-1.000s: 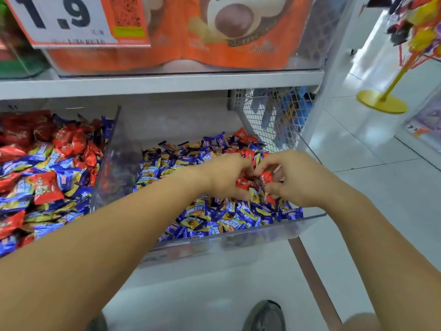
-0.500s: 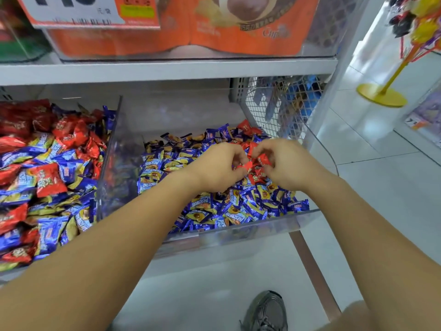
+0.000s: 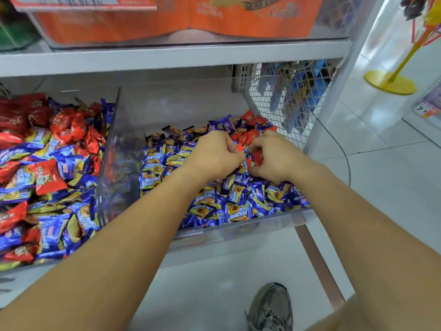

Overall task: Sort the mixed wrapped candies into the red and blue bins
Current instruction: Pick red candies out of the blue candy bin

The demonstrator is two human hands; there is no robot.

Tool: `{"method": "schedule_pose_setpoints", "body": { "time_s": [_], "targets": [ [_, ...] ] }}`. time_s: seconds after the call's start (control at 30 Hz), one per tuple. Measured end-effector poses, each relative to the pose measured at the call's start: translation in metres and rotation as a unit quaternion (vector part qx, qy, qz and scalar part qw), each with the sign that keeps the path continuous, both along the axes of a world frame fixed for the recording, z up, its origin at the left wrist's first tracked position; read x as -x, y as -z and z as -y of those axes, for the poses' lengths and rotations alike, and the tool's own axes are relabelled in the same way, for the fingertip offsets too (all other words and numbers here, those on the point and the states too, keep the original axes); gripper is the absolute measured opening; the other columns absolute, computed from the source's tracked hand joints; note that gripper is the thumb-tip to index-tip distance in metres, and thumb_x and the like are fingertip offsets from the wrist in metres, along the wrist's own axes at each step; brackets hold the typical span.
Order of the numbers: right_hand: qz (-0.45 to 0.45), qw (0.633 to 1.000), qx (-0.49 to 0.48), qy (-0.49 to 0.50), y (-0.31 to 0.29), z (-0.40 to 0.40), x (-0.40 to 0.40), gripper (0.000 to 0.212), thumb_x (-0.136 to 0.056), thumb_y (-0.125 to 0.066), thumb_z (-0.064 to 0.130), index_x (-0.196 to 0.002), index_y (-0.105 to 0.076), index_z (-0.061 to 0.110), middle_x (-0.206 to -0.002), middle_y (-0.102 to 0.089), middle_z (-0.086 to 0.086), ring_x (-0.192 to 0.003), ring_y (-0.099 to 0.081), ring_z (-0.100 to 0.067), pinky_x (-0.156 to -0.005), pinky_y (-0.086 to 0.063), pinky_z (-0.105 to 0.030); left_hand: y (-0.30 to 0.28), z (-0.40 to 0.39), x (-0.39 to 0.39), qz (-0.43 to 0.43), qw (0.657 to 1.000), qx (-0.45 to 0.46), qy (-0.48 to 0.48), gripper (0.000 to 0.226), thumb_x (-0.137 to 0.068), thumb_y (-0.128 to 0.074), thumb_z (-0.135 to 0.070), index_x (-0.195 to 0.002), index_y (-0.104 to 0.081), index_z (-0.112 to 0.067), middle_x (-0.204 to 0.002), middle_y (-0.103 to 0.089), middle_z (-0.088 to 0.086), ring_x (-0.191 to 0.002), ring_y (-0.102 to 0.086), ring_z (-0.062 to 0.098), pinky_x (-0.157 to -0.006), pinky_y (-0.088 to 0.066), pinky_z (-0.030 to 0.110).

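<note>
A shopper's left hand (image 3: 214, 155) and right hand (image 3: 278, 158), fingers curled, pinch red candies (image 3: 256, 156) out of the mostly blue right-hand bin (image 3: 238, 231), seemingly gathering strays for the mixed left-hand bin (image 3: 109, 139).

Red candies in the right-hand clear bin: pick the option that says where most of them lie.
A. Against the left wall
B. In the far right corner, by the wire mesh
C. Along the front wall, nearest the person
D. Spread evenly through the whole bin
B: the red candies cluster in the far right corner beside the wire mesh, just beyond both hands, while blue candies fill the front.
</note>
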State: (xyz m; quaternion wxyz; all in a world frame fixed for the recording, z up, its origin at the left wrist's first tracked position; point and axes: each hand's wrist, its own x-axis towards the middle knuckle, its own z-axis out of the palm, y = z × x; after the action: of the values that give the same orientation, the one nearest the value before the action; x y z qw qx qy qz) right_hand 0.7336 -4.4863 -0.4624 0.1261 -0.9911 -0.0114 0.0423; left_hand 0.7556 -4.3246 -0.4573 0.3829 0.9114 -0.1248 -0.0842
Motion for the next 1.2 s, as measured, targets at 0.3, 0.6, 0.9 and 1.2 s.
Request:
{"method": "schedule_pose_setpoints", "body": {
  "time_s": [0.3, 0.6, 0.9, 1.2],
  "targets": [
    [0.028, 0.957, -0.278, 0.081, -0.020, 0.002, 0.008, 0.019, -0.076, -0.083, 0.012, -0.089, -0.070, 0.011, -0.089, -0.073, -0.005, -0.064, -0.072, -0.018, -0.064, -0.062, -0.034, -0.001, 0.001, 0.005, 0.040, 0.999, 0.023, -0.006, 0.011, -0.088, -0.067, -0.025, -0.087, -0.062, -0.016, -0.075, -0.061, -0.006, -0.068, -0.058, 0.008, -0.059, -0.046, 0.022],
    [-0.108, 0.694, -0.709, 0.059, -0.039, -0.013, 0.016, 0.016, -0.094, -0.059, 0.003, -0.107, -0.067, 0.001, -0.095, -0.072, -0.018, -0.081, -0.067, -0.025, -0.070, -0.058, -0.024, -0.034, -0.009, 0.019, -0.182, 0.920, 0.345, -0.042, 0.026, -0.101, -0.036, -0.008, -0.086, -0.056, -0.001, -0.074, -0.063, 0.022, -0.068, -0.060, 0.035, -0.053, -0.046, 0.036],
    [-0.115, 0.766, -0.633, -0.009, -0.053, -0.055, 0.025, 0.022, -0.089, -0.063, -0.003, -0.111, -0.064, -0.001, -0.090, -0.071, -0.014, -0.063, -0.069, -0.018, -0.062, -0.058, -0.022, -0.049, -0.047, 0.031, -0.188, 0.919, 0.333, -0.099, 0.021, -0.103, -0.046, -0.020, -0.110, -0.055, -0.003, -0.091, -0.063, 0.016, -0.065, -0.067, 0.026, -0.065, -0.062, 0.041],
    [-0.002, 0.767, -0.642, -0.010, -0.069, -0.159, 0.046, 0.017, -0.088, -0.068, -0.004, -0.101, -0.068, 0.008, -0.083, -0.068, -0.009, -0.057, -0.065, -0.018, -0.055, -0.057, -0.024, -0.085, -0.153, 0.070, 0.136, 0.982, 0.074, -0.112, 0.007, -0.097, -0.057, -0.018, -0.097, -0.064, -0.016, -0.073, -0.069, 0.001, -0.055, -0.064, 0.011, -0.055, -0.050, 0.025]
  ]
}}
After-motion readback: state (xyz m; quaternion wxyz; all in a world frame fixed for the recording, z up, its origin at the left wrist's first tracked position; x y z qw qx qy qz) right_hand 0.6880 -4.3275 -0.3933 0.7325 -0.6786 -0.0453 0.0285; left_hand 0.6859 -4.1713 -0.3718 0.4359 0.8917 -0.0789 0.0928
